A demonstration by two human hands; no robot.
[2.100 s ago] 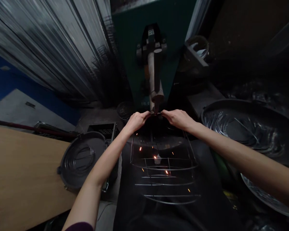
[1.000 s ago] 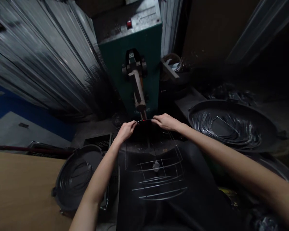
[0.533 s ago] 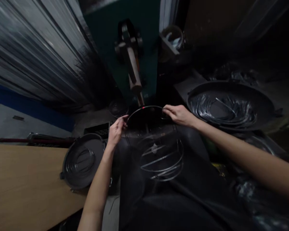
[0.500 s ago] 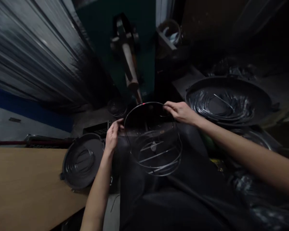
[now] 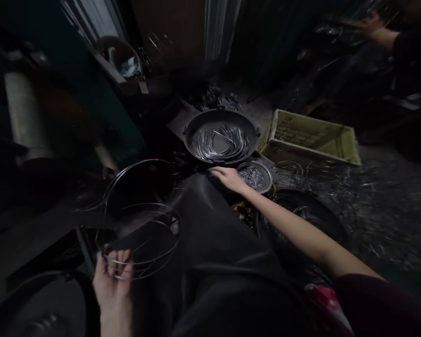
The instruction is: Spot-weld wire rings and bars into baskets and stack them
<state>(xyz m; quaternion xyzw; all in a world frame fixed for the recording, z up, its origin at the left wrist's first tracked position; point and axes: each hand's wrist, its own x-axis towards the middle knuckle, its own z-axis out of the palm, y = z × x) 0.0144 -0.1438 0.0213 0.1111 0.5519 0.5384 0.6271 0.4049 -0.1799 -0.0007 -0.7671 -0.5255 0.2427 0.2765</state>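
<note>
My left hand (image 5: 114,276) has its fingers closed around the lower wires of a round, basket-like wire frame (image 5: 140,263). The frame leans in front of my lap, and a small red glow shows on its upper hoop. My right hand (image 5: 229,178) is away from the frame, over my dark-covered knee, its fingers stretched to the left with nothing visible in them. Just beyond it sits a dark round basin (image 5: 192,122) of curved wires (image 5: 236,140). Close beside its wrist is a smaller metal bowl (image 5: 270,183) filled with short metal pieces (image 5: 251,178).
A yellow plastic crate (image 5: 315,152) lies behind the bowl, with loose wire pieces (image 5: 358,206) strewn nearby. Dim machinery (image 5: 28,112) stands at left. Another dark basin (image 5: 56,299) is at lower left. Another person's hand (image 5: 373,25) shows at upper right.
My view has swung right. My right hand has let go of the wire frame's upper hoop and moved toward the basin and bowl. My left hand now grips the frame lower down.
</note>
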